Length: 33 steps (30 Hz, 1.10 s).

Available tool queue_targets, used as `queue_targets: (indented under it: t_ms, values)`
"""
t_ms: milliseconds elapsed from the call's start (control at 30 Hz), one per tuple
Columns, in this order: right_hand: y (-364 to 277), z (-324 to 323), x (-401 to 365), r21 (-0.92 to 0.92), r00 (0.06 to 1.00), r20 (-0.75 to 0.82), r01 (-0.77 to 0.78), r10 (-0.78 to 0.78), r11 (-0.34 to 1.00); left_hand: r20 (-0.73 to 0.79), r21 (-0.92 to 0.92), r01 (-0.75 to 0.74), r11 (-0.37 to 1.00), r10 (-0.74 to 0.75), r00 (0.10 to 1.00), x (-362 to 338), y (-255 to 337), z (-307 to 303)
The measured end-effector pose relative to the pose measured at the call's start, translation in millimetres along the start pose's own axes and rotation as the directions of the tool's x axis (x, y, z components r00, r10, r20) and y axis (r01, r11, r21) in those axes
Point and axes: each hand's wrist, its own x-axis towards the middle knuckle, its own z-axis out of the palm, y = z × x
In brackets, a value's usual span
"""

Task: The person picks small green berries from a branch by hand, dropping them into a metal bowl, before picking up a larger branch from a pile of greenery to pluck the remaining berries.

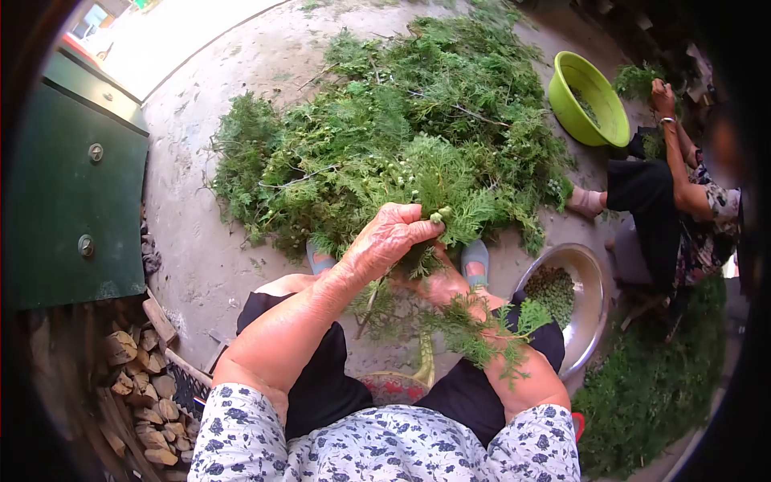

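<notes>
My left hand (389, 234) is closed, thumb and fingers pinched at a small green cone (439, 215) on a leafy evergreen branch (442, 181). Lower and to the right, my right hand (444, 283) lies partly behind foliage, its fingers mostly hidden. Sprigs (490, 329) hang across my right forearm. Beyond my feet spreads a big pile of green branches (353, 128). By my right knee rests a metal basin (593, 321) with small green cones (552, 296) in it.
At the right a seated person (687, 189) holds a sprig beside a lime-green basin (618, 120). More greenery (658, 394) lies at the lower right. A dark green cabinet (72, 185) and stacked firewood (157, 402) stand on the left.
</notes>
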Motion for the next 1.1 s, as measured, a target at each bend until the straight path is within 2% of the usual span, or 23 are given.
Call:
queue_targets:
  t_ms: [33,67,100,133,167,200,233,267,300,367,433,467,500,567,633,700,767,933,967,1000,1033,1067,1100]
  values:
    - [7,-19,7,-0.325,0.996,0.038,0.089,-0.081,0.941,-0.003,0.002,-0.001,1.0,0.001,1.0,0,-1,-4]
    - [8,-31,14,-0.61,0.985,0.098,0.174,-0.145,0.773,-0.037,0.07,-0.038,0.997,0.04,0.999,1,-3,-8]
    - [-64,-2,-18,-0.745,0.979,0.004,0.138,-0.202,0.653,-0.066,0.137,-0.071,0.988,0.08,0.995,3,-6,-12]
    - [-60,-28,-15,-0.536,0.984,-0.142,0.015,-0.108,0.844,-0.057,0.211,-0.041,0.977,0.054,0.997,6,-9,-16]
    - [-79,-30,-23,-0.617,0.95,-0.189,0.082,-0.248,0.782,-0.056,0.208,-0.043,0.977,0.055,0.997,7,-12,-14]
    - [-102,-35,-30,-0.555,0.919,-0.3,0.051,-0.256,0.83,-0.054,0.244,-0.074,0.967,0.09,0.994,7,-14,-10]
    - [-117,-37,-37,-0.41,0.84,-0.455,0.099,-0.297,0.907,-0.052,0.28,-0.104,0.954,0.124,0.991,8,-17,-9]
    - [-125,-42,-40,-0.31,0.768,-0.476,0.308,-0.428,0.899,-0.012,0.415,-0.162,0.895,0.183,0.983,15,-33,-17]
    - [-129,-46,-41,-0.264,0.691,-0.474,0.479,-0.545,0.837,-0.014,0.412,-0.162,0.897,0.184,0.983,15,-33,-15]
    - [-139,-21,-44,-0.268,0.636,-0.408,0.602,-0.655,0.752,-0.063,0.411,-0.159,0.898,0.202,0.977,13,-32,-7]
    - [-133,0,-39,-0.508,0.731,-0.309,0.414,-0.609,0.755,-0.07,0.335,-0.168,0.927,0.202,0.977,10,-22,-2]
    - [-124,4,-32,-0.733,0.67,-0.206,0.377,-0.713,0.567,-0.04,0.348,-0.185,0.919,0.212,0.976,10,-25,-3]
    - [-113,7,-24,-0.689,0.694,-0.262,0.351,-0.67,0.634,-0.012,0.359,-0.204,0.911,0.223,0.975,10,-28,-4]
    - [-107,8,-23,-0.539,0.82,-0.339,0.233,-0.461,0.81,-0.038,0.388,-0.204,0.899,0.237,0.971,9,-34,-5]
    - [-106,5,-23,-0.537,0.815,-0.314,0.271,-0.487,0.799,-0.057,0.367,-0.151,0.918,0.184,0.981,6,-27,-4]
    - [-108,5,-23,-0.531,0.807,-0.29,0.311,-0.514,0.788,-0.061,0.435,-0.119,0.893,0.161,0.985,1,-19,-2]
    - [-112,7,-26,-0.452,0.825,-0.34,0.278,-0.452,0.848,-0.069,0.338,-0.159,0.928,0.193,0.979,-1,-18,2]
    - [-110,0,-23,-0.474,0.836,-0.252,0.332,-0.487,0.816,-0.061,0.199,-0.098,0.975,0.112,0.992,-7,-6,3]
    - [-109,0,-23,-0.237,0.889,-0.298,0.284,-0.348,0.929,-0.059,0.199,-0.098,0.975,0.111,0.992,-6,-5,2]
    - [-108,0,-22,0.015,0.932,-0.305,0.213,-0.198,0.977,-0.071,0.165,-0.063,0.984,0.075,0.995,-6,-4,2]
    - [-105,0,-20,0.015,0.931,-0.306,0.214,-0.199,0.977,-0.082,0.13,-0.029,0.991,0.039,0.996,-5,-3,2]
    - [-100,0,-18,0.115,0.928,-0.311,0.252,-0.206,0.961,-0.082,0.044,-0.013,0.999,0.017,0.996,-4,-5,2]
    - [-96,-1,-15,0.214,0.925,-0.316,0.286,-0.211,0.934,-0.081,0.045,-0.014,0.999,0.017,0.997,-2,-10,0]
